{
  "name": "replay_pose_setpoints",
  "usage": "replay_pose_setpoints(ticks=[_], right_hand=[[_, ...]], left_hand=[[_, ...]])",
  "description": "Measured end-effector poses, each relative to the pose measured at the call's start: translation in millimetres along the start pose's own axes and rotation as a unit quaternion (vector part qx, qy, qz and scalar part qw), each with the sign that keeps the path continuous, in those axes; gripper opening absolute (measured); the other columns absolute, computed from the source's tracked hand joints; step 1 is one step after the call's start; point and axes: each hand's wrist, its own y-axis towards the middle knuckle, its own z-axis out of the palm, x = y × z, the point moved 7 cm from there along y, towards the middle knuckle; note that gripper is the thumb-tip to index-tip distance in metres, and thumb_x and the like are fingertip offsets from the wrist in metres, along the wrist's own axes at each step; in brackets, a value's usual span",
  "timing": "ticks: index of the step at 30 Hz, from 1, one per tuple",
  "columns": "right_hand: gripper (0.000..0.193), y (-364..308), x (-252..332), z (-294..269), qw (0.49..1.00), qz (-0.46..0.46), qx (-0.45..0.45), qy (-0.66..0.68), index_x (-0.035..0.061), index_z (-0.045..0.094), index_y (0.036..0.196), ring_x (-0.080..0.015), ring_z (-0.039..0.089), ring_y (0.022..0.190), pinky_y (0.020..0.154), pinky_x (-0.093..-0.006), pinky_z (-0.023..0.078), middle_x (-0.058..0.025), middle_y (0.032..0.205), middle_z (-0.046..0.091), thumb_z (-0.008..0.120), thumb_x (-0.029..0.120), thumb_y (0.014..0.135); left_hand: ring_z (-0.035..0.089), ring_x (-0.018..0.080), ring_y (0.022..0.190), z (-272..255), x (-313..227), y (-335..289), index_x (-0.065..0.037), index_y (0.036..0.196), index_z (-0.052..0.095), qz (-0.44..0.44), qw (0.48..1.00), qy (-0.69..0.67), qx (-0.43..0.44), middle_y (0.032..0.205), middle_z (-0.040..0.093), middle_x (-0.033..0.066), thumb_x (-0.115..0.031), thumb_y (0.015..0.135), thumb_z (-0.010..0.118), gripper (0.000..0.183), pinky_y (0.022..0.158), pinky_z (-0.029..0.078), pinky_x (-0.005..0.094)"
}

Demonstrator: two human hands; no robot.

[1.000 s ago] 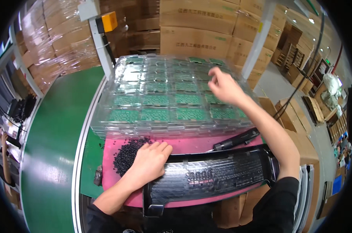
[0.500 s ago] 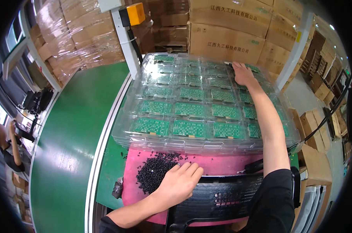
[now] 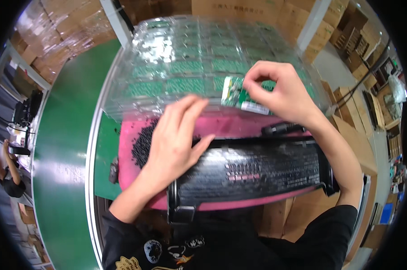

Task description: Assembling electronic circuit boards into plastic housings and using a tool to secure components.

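Note:
My right hand (image 3: 282, 90) pinches a green circuit board (image 3: 232, 95) between thumb and fingers, above the front edge of the clear plastic trays (image 3: 115, 105). A white label shows on the board's near edge, and part of the board is hidden behind my fingers. Slightly blurred, my left hand (image 3: 173, 137) is open, fingers stretched and thumb apart, with nothing in it. It hovers over the left end of a long black plastic housing (image 3: 275, 168) and partly covers a pile of small black screws (image 3: 142, 146).
Rows of green circuit boards fill the stacked trays. A black handled tool (image 3: 282, 129) lies behind the housing on the pink mat (image 3: 130, 128). Left runs a green conveyor belt (image 3: 64, 157), with another person (image 3: 12, 177) beyond it. Cardboard boxes (image 3: 239, 10) stand behind.
My right hand has come back from the far side of the trays and now holds a circuit board. My left hand has lifted and opened. The view has tilted downward.

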Motion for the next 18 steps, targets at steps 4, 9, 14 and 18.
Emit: replay_pose_setpoints(ticks=[4,9,14,18], right_hand=[[0.009,-52,44,13,0.998,-0.034,0.049,0.016,-0.0019,0.066,0.084,-0.0278,0.068,0.074,0.069,-0.0344,0.053,-0.0145,0.079,0.067,0.07,0.005,0.08],[0.008,-92,47,1,1.0,-0.019,0.006,0.008,-0.0027,0.065,0.087,-0.024,0.068,0.076,0.069,-0.0316,0.053,-0.0121,0.083,0.068,0.069,0.001,0.08],[0.013,-110,49,-1,1.0,0.001,0.026,0.013,-0.0022,0.064,0.091,-0.0222,0.066,0.083,0.076,-0.031,0.051,-0.0112,0.09,0.067,0.067,-0.004,0.079],[0.043,-119,51,-10,0.996,-0.06,0.011,-0.064,-0.0009,0.06,0.116,-0.0263,0.062,0.104,0.088,-0.0328,0.049,-0.0142,0.114,0.063,0.071,-0.004,0.074]], left_hand=[[0.06,0.0336,0.108,2,-34,11,-0.002,0.119,0.061,0.11,0.991,0.025,0.071,0.116,0.064,0.0128,-0.006,0.062,0.081,0.061,0.092,0.049,0.0407],[0.062,0.0326,0.104,-2,-60,18,-0.001,0.117,0.064,0.132,0.986,-0.043,0.09,0.113,0.065,0.0118,-0.01,0.056,0.085,0.065,0.086,0.052,0.0408],[0.064,0.031,0.097,15,-68,13,0.0,0.114,0.066,0.188,0.972,-0.068,0.127,0.108,0.067,0.0123,-0.011,0.058,0.086,0.061,0.081,0.054,0.0388],[0.066,0.0272,0.089,8,-51,18,0.002,0.114,0.069,0.173,0.979,-0.087,0.062,0.099,0.069,0.0134,-0.014,0.062,0.085,0.057,0.077,0.054,0.0344]])
